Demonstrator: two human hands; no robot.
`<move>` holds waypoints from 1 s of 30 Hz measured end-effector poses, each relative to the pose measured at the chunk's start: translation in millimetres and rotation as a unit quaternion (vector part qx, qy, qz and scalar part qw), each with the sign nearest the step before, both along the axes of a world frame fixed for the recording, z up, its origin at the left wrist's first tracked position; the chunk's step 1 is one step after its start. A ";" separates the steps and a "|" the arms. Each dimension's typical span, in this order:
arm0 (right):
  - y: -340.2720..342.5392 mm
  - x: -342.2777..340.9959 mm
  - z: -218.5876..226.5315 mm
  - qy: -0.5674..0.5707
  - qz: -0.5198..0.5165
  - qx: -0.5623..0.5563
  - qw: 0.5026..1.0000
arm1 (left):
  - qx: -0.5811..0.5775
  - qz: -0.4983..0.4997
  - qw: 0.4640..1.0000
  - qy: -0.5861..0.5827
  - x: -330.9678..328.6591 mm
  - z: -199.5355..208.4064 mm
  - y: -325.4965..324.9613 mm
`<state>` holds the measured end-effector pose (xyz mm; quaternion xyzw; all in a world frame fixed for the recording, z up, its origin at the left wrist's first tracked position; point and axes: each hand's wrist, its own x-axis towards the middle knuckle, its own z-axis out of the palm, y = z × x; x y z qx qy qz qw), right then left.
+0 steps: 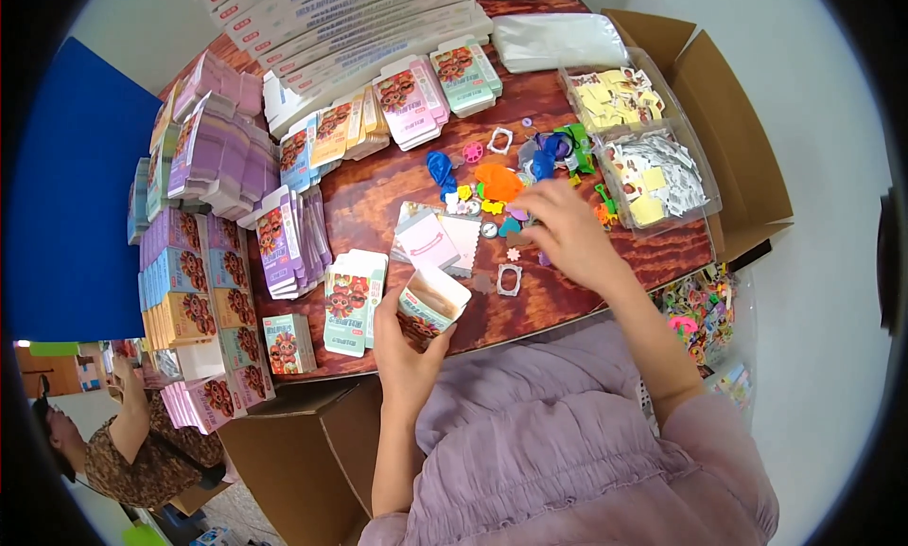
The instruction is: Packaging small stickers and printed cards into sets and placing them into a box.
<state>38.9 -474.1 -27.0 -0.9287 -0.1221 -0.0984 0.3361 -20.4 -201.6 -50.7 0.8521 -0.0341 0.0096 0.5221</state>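
Note:
My left hand (405, 361) is wrapped round a small cardboard box (427, 311), which is tilted with its top flap up and its mouth uncovered. My right hand (570, 238) hangs over a spread of small colourful plastic toys, its thumb and fingers curled but apart, with nothing seen between them. Near its fingertips lie an orange piece (497, 183), a dark teal piece (510, 227) and a round compass-like piece (489, 231). Beyond the box, a pink-and-white card (427, 239) rests on scalloped-edged paper sheets (462, 238). Flat green cartons (350, 305) lie just left of my left hand.
Stacks of flat printed cartons (284, 243) line the table's left and back. Two clear trays, one of yellow stickers (615, 99), one of silvery packets (654, 179), stand at right beside a cardboard box (728, 139). Another person (132, 442) is at lower left.

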 end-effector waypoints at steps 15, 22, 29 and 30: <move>-23.0 1.9 3.1 0.292 0.022 0.392 0.872 | 0.011 -0.021 1.000 0.001 -2.2 -0.8 8.4; 19.3 -20.5 -29.7 0.116 0.159 -0.027 0.980 | -0.008 -0.034 0.999 0.033 -3.5 6.5 2.2; 13.1 -6.5 -0.3 0.082 0.095 0.056 0.991 | 0.198 -0.072 0.976 -0.058 -3.8 18.3 -0.6; 15.2 -5.5 15.2 0.215 0.064 0.168 0.960 | 0.213 -0.081 0.973 -0.046 -3.3 21.0 -3.8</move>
